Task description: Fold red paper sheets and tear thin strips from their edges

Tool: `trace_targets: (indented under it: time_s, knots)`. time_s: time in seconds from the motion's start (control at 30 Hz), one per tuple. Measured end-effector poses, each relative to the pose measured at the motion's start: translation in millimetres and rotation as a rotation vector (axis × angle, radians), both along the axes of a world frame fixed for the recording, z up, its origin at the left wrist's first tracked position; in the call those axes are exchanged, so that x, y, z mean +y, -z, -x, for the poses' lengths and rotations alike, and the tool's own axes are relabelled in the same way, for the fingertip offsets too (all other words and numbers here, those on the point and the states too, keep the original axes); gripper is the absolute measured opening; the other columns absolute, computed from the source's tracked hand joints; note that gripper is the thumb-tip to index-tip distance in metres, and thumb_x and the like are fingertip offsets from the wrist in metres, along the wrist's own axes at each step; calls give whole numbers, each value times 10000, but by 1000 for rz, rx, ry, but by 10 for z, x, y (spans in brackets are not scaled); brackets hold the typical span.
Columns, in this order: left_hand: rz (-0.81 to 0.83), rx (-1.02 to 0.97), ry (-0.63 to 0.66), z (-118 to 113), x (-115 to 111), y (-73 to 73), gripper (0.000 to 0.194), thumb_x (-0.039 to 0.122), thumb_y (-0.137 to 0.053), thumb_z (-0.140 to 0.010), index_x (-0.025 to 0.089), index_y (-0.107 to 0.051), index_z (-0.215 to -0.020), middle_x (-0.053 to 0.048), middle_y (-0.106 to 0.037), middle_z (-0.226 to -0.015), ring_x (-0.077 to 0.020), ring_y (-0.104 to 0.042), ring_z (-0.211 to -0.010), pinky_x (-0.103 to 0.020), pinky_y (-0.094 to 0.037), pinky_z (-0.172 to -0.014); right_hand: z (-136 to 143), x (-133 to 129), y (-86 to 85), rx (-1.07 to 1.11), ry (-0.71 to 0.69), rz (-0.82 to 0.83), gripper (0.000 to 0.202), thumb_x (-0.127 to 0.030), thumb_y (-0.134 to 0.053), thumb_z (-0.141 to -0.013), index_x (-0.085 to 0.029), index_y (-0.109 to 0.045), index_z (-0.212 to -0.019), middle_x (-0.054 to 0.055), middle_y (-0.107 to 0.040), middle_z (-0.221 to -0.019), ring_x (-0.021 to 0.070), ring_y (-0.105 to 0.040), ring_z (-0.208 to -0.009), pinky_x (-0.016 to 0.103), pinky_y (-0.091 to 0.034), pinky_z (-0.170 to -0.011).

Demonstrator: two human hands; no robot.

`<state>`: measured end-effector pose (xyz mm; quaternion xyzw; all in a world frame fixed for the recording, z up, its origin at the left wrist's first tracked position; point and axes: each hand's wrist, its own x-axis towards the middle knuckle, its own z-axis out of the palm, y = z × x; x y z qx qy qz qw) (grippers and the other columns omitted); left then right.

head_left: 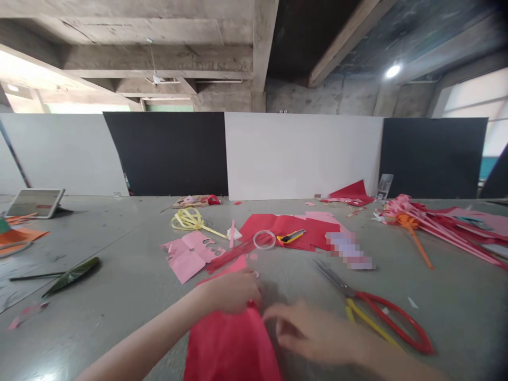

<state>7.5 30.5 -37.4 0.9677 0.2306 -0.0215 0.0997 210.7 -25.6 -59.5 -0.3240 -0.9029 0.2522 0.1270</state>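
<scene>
A long piece of soft red paper [232,344] runs from the middle of the table toward me. My left hand [238,291] is closed on its gathered upper part, the fingertips turned away from view. Just right of the paper's folded edge is my right hand [309,330], blurred by motion. Its thumb and forefinger are apart, and nothing shows between them. Large scissors [349,292] with one red and one yellow handle lie right of that hand, blades parted slightly. Beyond my hands, a roll of clear tape [264,240] and a yellow utility knife [291,236] rest on red sheets [254,225].
Pink cut paper [190,256] and a looped yellow strip [188,218] lie left of centre. Further left are a green leaf [73,278] and a tablet [35,203]. Pink and red strips [432,222] pile up at right. Black and white panels [304,156] close the back.
</scene>
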Motion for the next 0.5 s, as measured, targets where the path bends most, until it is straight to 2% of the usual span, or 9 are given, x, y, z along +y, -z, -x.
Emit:
trace_targets:
  time_s: [0.03,0.1,0.17,0.2,0.23,0.27,0.37,0.43,0.5]
  knots:
    - [-22,1,40,-35,5,-27,349,-36,-439,-601,228,-633,-721,-19,-637,-814,-201,-559,-839,-328,-322,-864,22,-43,6,10,-68,-79,372,-89,-411,-803,-276,-467,-1120,-26,-612,-873,88,-562,-732,171,-411,-642]
    - [-56,4,117,-125,-26,-63,306,-15,-469,-587,221,-628,-698,-28,-635,-819,-208,-548,-856,-318,-337,-860,72,-95,75,5,-92,-376,314,-104,-424,-813,-249,-505,-1079,10,-587,-953,113,-550,-789,199,-422,-666]
    - [-82,8,181,-234,-102,-79,217,24,-520,-565,212,-606,-629,-37,-635,-791,-221,-539,-859,-309,-358,-851,124,-110,214,-11,-115,-786,168,-182,-461,-820,-210,-572,-943,23,-597,-843,158,-536,-743,259,-426,-621]
    - [-92,9,204,-287,-151,-83,175,48,-546,-558,212,-592,-600,-39,-636,-778,-228,-534,-866,-313,-351,-870,147,-115,294,17,-145,-938,155,-166,-436,-830,-201,-588,-826,1,-594,-756,148,-525,-688,264,-419,-601]
    - [-103,4,226,-336,-202,-85,147,71,-567,-557,213,-585,-590,-39,-637,-786,-235,-528,-888,-325,-322,-912,164,-122,372,64,-162,-1042,225,-135,-388,-846,-186,-586,-752,-12,-591,-706,131,-512,-640,263,-415,-594]
    - [-124,-9,250,-377,-255,-86,132,89,-580,-567,215,-589,-607,-41,-638,-839,-242,-513,-939,-338,-271,-961,176,-137,440,116,-163,-1129,314,-90,-320,-857,-174,-581,-705,-17,-589,-668,118,-498,-598,257,-407,-574]
    - [-239,-79,287,-447,-402,-84,189,113,-558,-675,213,-616,-825,-36,-551,-1128,-232,-376,-1147,-354,-130,-1037,171,-215,549,136,-8,-1273,479,36,-181,-818,-170,-589,-674,-11,-589,-586,124,-492,-540,272,-398,-581]
    - [-320,-144,237,-451,-488,-50,274,126,-510,-756,195,-560,-1017,-40,-447,-1255,-216,-317,-1194,-356,-167,-1030,145,-262,558,123,91,-1319,506,54,-166,-808,-180,-586,-650,-8,-599,-569,130,-509,-541,273,-400,-617]
    - [-366,-206,137,-435,-563,39,338,151,-490,-794,168,-477,-1131,-66,-390,-1298,-219,-353,-1168,-351,-268,-988,114,-277,566,166,148,-1356,506,35,-167,-829,-183,-570,-612,-7,-600,-550,132,-531,-560,267,-400,-645]
